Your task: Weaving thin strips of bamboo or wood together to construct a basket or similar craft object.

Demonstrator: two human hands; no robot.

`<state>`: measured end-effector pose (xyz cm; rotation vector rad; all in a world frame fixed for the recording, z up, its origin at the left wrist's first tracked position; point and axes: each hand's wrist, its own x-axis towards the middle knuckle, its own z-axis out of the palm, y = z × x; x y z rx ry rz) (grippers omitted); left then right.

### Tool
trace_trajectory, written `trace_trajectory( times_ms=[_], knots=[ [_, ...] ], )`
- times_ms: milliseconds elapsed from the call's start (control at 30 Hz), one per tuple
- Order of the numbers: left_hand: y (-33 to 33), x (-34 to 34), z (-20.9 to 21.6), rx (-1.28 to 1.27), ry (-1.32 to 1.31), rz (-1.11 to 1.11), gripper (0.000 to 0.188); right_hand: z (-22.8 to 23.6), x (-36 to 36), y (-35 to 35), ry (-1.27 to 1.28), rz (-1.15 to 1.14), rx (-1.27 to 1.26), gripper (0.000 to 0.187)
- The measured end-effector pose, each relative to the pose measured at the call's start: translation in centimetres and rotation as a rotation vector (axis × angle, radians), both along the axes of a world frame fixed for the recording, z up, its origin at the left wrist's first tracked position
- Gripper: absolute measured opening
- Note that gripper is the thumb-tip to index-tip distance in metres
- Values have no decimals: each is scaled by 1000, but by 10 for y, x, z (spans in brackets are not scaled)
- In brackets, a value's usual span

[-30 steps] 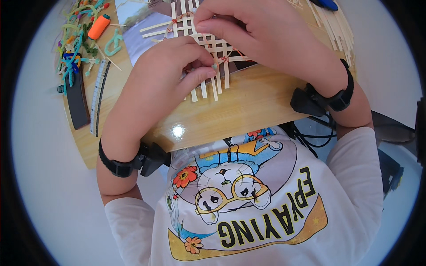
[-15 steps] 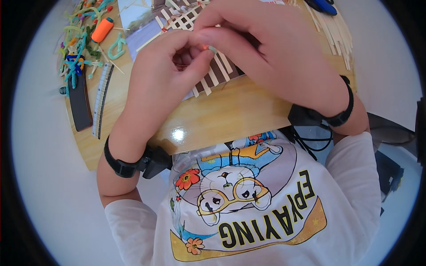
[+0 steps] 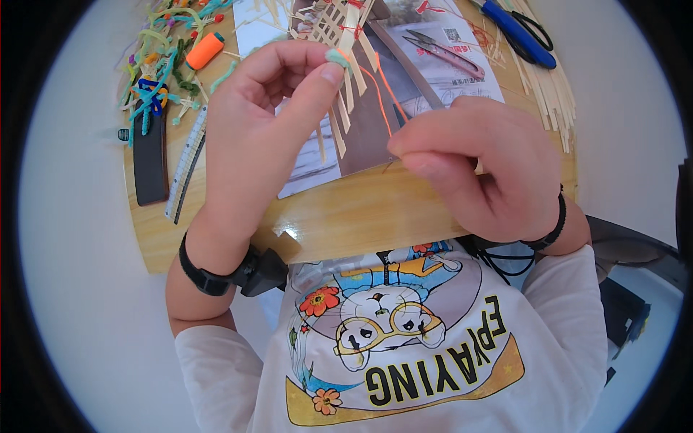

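Note:
My left hand (image 3: 271, 119) pinches a light green fuzzy pipe cleaner (image 3: 336, 57) between thumb and forefinger. Right beside that pinch is a woven lattice of thin wooden strips (image 3: 328, 25), with red ties at some crossings and loose strip ends pointing toward me. Two strands of orange thread (image 3: 380, 90) run from near the left fingertips down to my right hand (image 3: 484, 162). Its thumb and forefinger are closed on the thread. The left fingers hide where the thread meets the pipe cleaner and strips.
Under the lattice lies a printed sheet (image 3: 310, 173), with thread snips (image 3: 447, 54) on it. Blue-handled pliers (image 3: 520, 36) and loose wooden strips (image 3: 545, 90) are at right. Leftward are an orange spool (image 3: 205, 50), a ruler (image 3: 186, 164), a dark flat bar (image 3: 150, 169) and tangled pipe cleaners.
My hands were close together and are now apart. The right one has moved right and toward me, with the orange thread stretched between them. The snips and more of the sheet have come into view.

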<state>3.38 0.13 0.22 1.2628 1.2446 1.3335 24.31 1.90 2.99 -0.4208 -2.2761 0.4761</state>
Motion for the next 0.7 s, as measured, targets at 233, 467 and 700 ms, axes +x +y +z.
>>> trace_trajectory(
  times_ms=[233, 467, 700],
  knots=[
    [-1, 2, -1, 288, 417, 27, 11, 9, 8, -1, 207, -11, -561, 15],
    [-5, 1, 3, 381, 588, 39, 11, 15, 8, 0, 112, 12, -349, 13],
    [3, -15, 8, 415, 584, 172, 12, 28, 16, -2, -259, -255, -254, 6]
  ],
)
